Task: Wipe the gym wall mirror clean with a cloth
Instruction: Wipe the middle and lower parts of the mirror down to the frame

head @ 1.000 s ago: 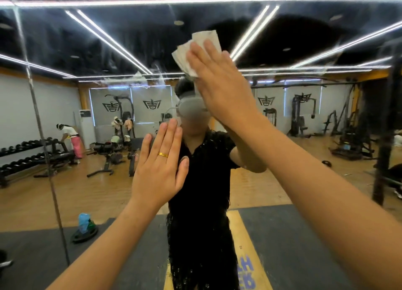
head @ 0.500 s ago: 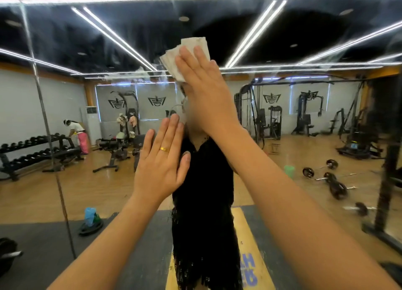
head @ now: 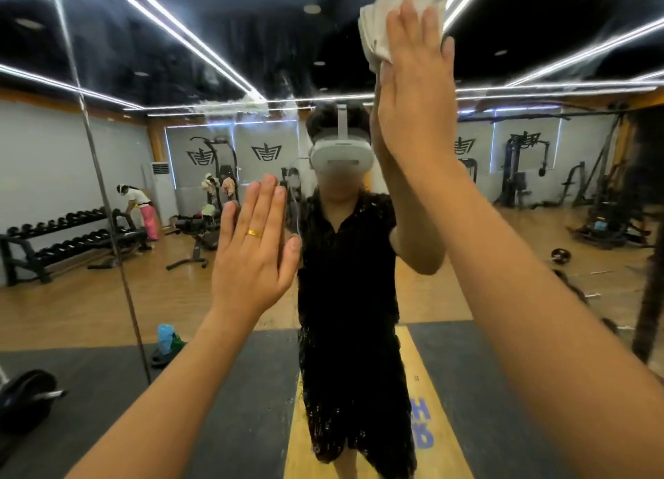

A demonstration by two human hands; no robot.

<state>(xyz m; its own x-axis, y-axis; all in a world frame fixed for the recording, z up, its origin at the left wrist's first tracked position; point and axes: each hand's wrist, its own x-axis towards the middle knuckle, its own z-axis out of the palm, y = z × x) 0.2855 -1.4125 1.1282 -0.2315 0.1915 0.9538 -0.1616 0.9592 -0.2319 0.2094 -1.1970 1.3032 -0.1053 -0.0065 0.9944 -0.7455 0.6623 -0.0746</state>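
The wall mirror (head: pixel 107 65) fills the view and reflects the gym and a person in black wearing a headset. My right hand (head: pixel 413 79) is raised high, flat with straight fingers, pressing a crumpled white cloth (head: pixel 373 36) against the glass near the top. The cloth shows above and to the left of the fingers; the rest is hidden under the palm. My left hand (head: pixel 253 252), with a gold ring, lies flat on the mirror lower down and to the left, fingers straight and together.
A vertical seam (head: pixel 104 198) between mirror panels runs down the left side. Smears (head: pixel 233 106) show on the glass above the left hand. Reflected are a dumbbell rack (head: pixel 64 238), machines, and another person (head: pixel 138 209).
My right hand has slid the cloth up and to the right across the glass. The left hand stays flat in about the same place.
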